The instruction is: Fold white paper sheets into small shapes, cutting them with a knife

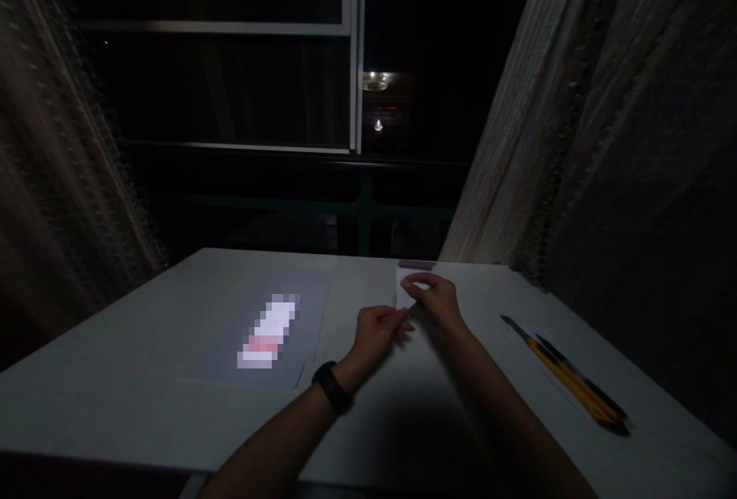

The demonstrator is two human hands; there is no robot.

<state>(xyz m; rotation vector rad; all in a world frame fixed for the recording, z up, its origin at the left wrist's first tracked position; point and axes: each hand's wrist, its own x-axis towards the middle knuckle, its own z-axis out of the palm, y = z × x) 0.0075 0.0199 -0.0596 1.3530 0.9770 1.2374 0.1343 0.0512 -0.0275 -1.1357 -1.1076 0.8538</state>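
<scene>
My left hand [377, 330], with a dark band [332, 387] on its wrist, has thumb and forefinger pinched together at the lower edge of a small white piece of paper [405, 273]. Just above and to the right, my right hand [438, 301] is closed in a pinch over the front of the same paper. Both sets of fingertips cover part of it. A mauve strip [416, 264] shows along the paper's far end, near the table's back edge.
On the white table [143, 407], a blurred-out bright screen [273, 326] lies on a pale sheet [311, 330] at left. A yellow-and-black cutter [570, 380] and a dark slim tool [576, 372] lie at right. Behind are curtains [507, 123] and a dark window [357, 61].
</scene>
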